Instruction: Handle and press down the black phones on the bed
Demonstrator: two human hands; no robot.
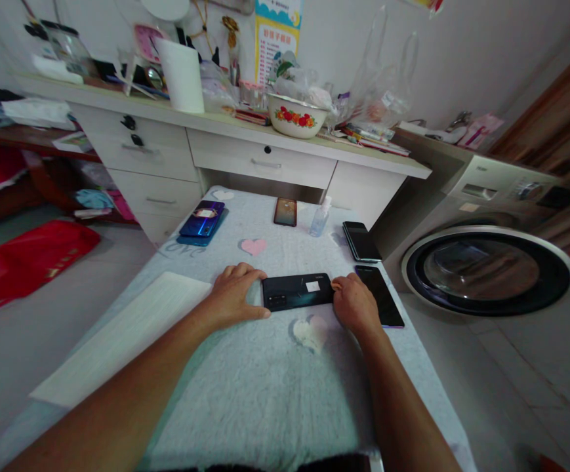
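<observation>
A dark smartphone [292, 293] lies sideways on the cloth-covered table, back up, with a camera block at its left end and a small white sticker toward the right. My left hand [235, 295] grips its left end, index finger at the upper corner and thumb at the lower one. Against the right end rests my right hand [356, 300], its fingers curled closed; what they hold, if anything, is hidden. Just beyond that hand lies another phone [383, 298] with a dark screen, partly covered by it.
Stacked blue phones [203, 221], a brownish phone [285, 212], a clear spray bottle [320, 219] and a dark phone pile [361, 241] stand farther back. A white strip [122, 341] lies left. Behind are a desk [157, 147] and, right, a washing machine [481, 196].
</observation>
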